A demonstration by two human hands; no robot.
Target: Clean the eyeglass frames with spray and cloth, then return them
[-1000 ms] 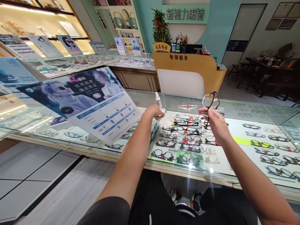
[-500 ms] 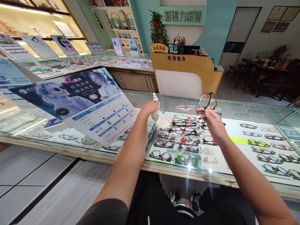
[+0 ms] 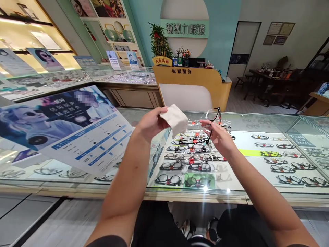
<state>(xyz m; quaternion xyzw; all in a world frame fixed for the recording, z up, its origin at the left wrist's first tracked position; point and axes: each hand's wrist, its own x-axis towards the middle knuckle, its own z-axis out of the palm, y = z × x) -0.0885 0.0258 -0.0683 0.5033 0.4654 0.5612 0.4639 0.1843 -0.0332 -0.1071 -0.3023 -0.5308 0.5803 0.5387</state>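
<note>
A pale cleaning cloth (image 3: 177, 117) is pinched in my left hand (image 3: 152, 122), with a folded corner sticking up and its lower part hanging loose. The white-capped bottle seen earlier at that hand is out of sight; I cannot tell whether the cloth covers it. Over the counter, my right hand (image 3: 221, 136) grips a pair of black-rimmed eyeglasses (image 3: 219, 113) between thumb and fingers, one lens standing upright above the fingertips. Cloth and eyeglasses are apart. Beneath both hands, rows of spectacle frames (image 3: 168, 179) lie inside the glass display.
The glass-topped counter (image 3: 257, 195) runs across in front of me. On its left stands a large printed card (image 3: 84, 137), close to my left forearm. More frames (image 3: 285, 180) lie in the display at right. Beyond is a yellow cashier desk (image 3: 226, 90).
My left hand has raised and turned the cloth, showing more of it, and the bottle's white cap no longer shows. The eyeglasses stay in my right hand. The whole view has shifted.
</note>
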